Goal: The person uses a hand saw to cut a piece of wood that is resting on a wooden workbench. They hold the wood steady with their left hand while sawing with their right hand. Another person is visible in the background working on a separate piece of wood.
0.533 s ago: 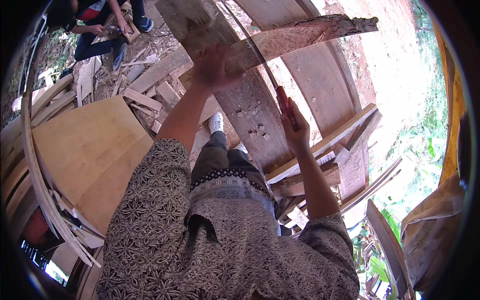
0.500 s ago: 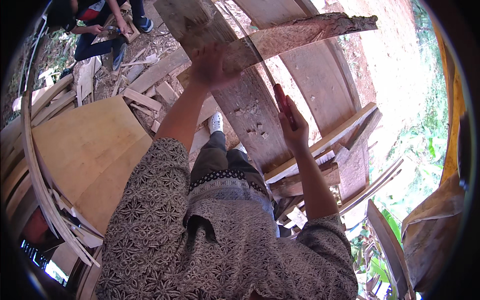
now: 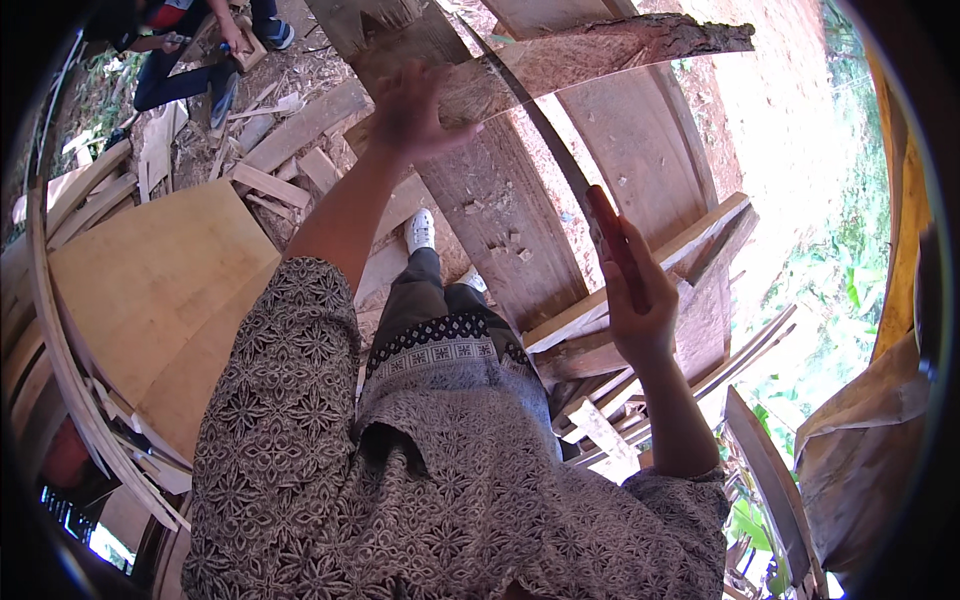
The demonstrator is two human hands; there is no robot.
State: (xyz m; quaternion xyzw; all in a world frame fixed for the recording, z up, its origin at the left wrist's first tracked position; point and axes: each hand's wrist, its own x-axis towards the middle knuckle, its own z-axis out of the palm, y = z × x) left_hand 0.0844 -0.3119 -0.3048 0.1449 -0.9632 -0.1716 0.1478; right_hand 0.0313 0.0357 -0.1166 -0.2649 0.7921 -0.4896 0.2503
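Note:
My right hand [image 3: 645, 300] is wrapped round the red handle [image 3: 615, 240] of a hand saw. The saw's narrow, dark blade [image 3: 552, 140] slants up and away to the left, crossing a pale board [image 3: 590, 65] with rough bark at its right end. On that board's left part lies my left hand [image 3: 405, 115], thumb and fingers spread. The board rests crosswise over a wide brown plank [image 3: 490, 205] dotted with small wood chips. Where the blade meets the board, the depth of any cut cannot be made out.
A second wide plank [image 3: 640, 150] runs to the right of the blade. Light beams [image 3: 640, 270] cross nearer me. At left stands a large plywood sheet [image 3: 160, 290] beside stacked timber. Scraps litter the ground, and another person [image 3: 190, 60] works at far left.
My right hand has drawn the saw back toward me and to the right, so more blade shows on my side of the board. My left hand stays on the board.

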